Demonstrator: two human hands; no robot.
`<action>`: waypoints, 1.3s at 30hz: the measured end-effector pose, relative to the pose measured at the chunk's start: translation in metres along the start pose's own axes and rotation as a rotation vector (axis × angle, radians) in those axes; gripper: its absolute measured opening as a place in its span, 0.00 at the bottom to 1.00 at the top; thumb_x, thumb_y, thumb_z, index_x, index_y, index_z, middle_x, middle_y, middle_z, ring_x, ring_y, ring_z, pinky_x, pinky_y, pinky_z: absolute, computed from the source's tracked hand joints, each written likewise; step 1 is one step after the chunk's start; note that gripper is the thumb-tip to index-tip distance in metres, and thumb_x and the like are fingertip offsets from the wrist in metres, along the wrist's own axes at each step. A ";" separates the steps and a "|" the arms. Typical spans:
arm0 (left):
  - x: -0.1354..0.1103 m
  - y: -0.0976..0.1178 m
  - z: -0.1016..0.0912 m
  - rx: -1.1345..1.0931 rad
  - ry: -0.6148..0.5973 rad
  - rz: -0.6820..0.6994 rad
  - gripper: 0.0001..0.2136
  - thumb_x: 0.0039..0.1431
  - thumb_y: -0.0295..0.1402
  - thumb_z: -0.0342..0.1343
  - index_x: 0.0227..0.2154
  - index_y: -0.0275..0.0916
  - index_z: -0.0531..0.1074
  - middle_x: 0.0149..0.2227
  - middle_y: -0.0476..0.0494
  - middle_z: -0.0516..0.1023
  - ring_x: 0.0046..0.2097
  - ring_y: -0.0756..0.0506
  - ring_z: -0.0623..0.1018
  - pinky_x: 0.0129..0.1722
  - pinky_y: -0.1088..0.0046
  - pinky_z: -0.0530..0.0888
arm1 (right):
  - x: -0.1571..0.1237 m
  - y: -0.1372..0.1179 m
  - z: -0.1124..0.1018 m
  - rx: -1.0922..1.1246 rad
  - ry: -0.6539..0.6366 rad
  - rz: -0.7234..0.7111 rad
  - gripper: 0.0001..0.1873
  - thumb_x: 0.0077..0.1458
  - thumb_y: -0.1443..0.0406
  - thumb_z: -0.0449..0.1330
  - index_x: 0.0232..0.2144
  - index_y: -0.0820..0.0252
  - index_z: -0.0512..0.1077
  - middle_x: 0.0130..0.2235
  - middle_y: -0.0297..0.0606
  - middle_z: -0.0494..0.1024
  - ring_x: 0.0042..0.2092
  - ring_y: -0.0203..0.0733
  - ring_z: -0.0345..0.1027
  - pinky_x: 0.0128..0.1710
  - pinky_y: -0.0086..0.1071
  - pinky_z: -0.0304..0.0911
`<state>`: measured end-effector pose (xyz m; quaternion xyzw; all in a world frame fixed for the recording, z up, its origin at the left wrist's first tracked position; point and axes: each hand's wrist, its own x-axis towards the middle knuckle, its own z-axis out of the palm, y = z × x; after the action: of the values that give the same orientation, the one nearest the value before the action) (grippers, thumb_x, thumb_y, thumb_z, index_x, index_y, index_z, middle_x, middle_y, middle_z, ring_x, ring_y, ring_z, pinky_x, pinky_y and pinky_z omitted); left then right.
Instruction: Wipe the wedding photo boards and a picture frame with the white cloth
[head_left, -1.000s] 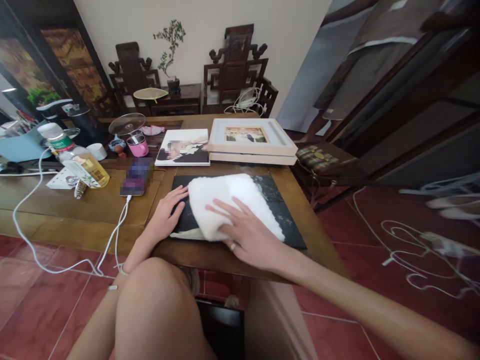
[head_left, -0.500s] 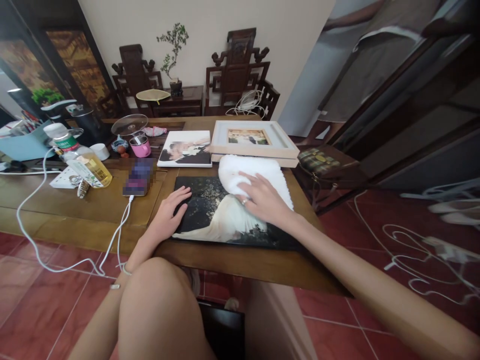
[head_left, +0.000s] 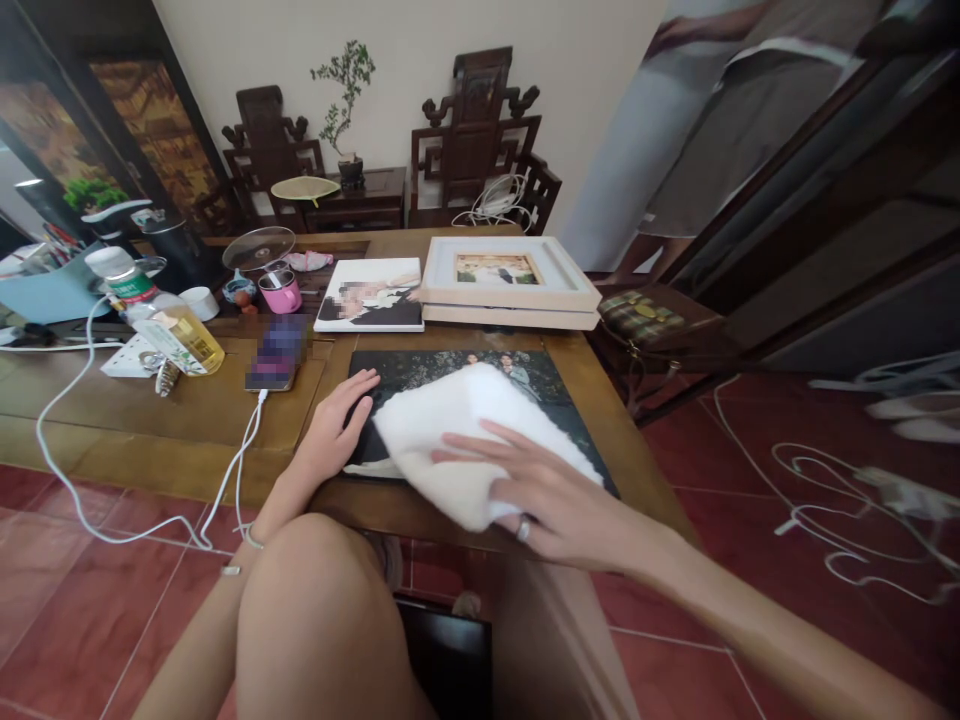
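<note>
A dark photo print (head_left: 450, 370) lies flat on the wooden table (head_left: 225, 410) in front of me. A white fluffy cloth (head_left: 450, 430) covers its near half. My right hand (head_left: 547, 490) presses flat on the cloth near the table's front edge, fingers spread, a ring on one finger. My left hand (head_left: 334, 430) rests flat on the print's left edge, fingers stretched out.
Behind the print are a smaller photo print (head_left: 371, 295) and two stacked white frames (head_left: 506, 285). To the left lie a phone (head_left: 277, 355) on a white cable (head_left: 225, 470), a bottle (head_left: 161, 325) and a pink mug (head_left: 279, 292). Carved chairs stand behind. Someone stands at the upper right.
My right hand has pulled the cloth from the print's far right corner back to its near edge. The left hand stays put on the left edge.
</note>
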<state>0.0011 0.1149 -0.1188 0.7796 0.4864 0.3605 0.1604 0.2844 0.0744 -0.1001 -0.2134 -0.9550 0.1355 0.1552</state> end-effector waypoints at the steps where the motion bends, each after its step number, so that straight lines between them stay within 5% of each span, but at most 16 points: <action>1: 0.000 0.000 0.000 0.010 -0.013 -0.002 0.18 0.67 0.36 0.43 0.53 0.35 0.70 0.58 0.37 0.70 0.62 0.43 0.67 0.62 0.58 0.62 | -0.005 0.011 -0.002 -0.037 0.035 0.033 0.12 0.50 0.74 0.51 0.32 0.57 0.72 0.63 0.42 0.63 0.66 0.45 0.47 0.65 0.52 0.41; 6: 0.001 -0.002 0.000 0.034 -0.052 0.014 0.16 0.65 0.34 0.47 0.49 0.36 0.74 0.57 0.37 0.72 0.63 0.41 0.65 0.63 0.55 0.61 | -0.004 0.074 -0.014 -0.250 0.186 0.338 0.10 0.56 0.70 0.50 0.34 0.62 0.72 0.59 0.56 0.67 0.63 0.54 0.56 0.61 0.56 0.50; 9: 0.002 -0.003 0.001 0.032 -0.049 0.015 0.15 0.65 0.34 0.47 0.49 0.38 0.74 0.57 0.39 0.72 0.63 0.41 0.65 0.63 0.54 0.61 | 0.017 0.086 -0.015 -0.290 0.210 0.431 0.12 0.57 0.70 0.49 0.37 0.63 0.73 0.57 0.58 0.69 0.64 0.59 0.53 0.58 0.62 0.51; 17: 0.004 -0.003 0.001 0.053 -0.069 0.017 0.15 0.64 0.32 0.47 0.49 0.39 0.73 0.57 0.39 0.73 0.63 0.40 0.66 0.62 0.53 0.62 | 0.025 -0.004 0.008 -0.038 0.050 0.046 0.20 0.43 0.76 0.54 0.37 0.57 0.75 0.64 0.41 0.60 0.67 0.51 0.43 0.64 0.60 0.37; 21: 0.003 -0.003 0.001 0.046 -0.072 0.021 0.16 0.64 0.32 0.47 0.51 0.38 0.72 0.57 0.38 0.72 0.63 0.40 0.66 0.62 0.52 0.62 | 0.007 -0.014 0.005 0.004 -0.027 0.004 0.19 0.45 0.75 0.53 0.38 0.57 0.74 0.64 0.39 0.61 0.67 0.48 0.44 0.65 0.56 0.38; 29: 0.001 -0.002 -0.001 0.003 -0.039 0.002 0.15 0.64 0.34 0.48 0.49 0.39 0.73 0.56 0.39 0.73 0.62 0.40 0.66 0.63 0.52 0.61 | 0.011 0.083 -0.012 -0.282 0.211 0.339 0.11 0.55 0.71 0.51 0.34 0.61 0.72 0.58 0.54 0.69 0.63 0.52 0.56 0.61 0.55 0.52; 32: 0.001 -0.002 -0.001 0.000 -0.040 0.001 0.15 0.64 0.34 0.48 0.49 0.39 0.73 0.57 0.39 0.72 0.62 0.40 0.66 0.62 0.52 0.61 | 0.022 0.096 -0.008 -0.326 0.270 0.431 0.11 0.56 0.71 0.49 0.36 0.65 0.72 0.56 0.60 0.70 0.63 0.60 0.55 0.57 0.62 0.52; 35: 0.001 -0.004 0.000 0.015 -0.047 0.011 0.15 0.64 0.33 0.48 0.50 0.37 0.73 0.57 0.38 0.72 0.63 0.41 0.66 0.63 0.53 0.61 | 0.025 0.070 0.001 -0.318 0.252 0.406 0.11 0.55 0.71 0.51 0.36 0.64 0.72 0.59 0.56 0.66 0.64 0.60 0.51 0.59 0.63 0.48; 39: 0.001 -0.006 0.001 0.037 -0.052 0.017 0.15 0.64 0.33 0.47 0.50 0.37 0.73 0.57 0.38 0.72 0.63 0.41 0.65 0.63 0.53 0.61 | 0.015 0.002 0.013 -0.184 0.128 0.217 0.13 0.48 0.74 0.52 0.33 0.59 0.74 0.63 0.47 0.62 0.66 0.56 0.45 0.62 0.63 0.41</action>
<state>-0.0014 0.1187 -0.1224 0.7955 0.4820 0.3326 0.1557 0.2674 0.0807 -0.1088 -0.3367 -0.9229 0.0496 0.1799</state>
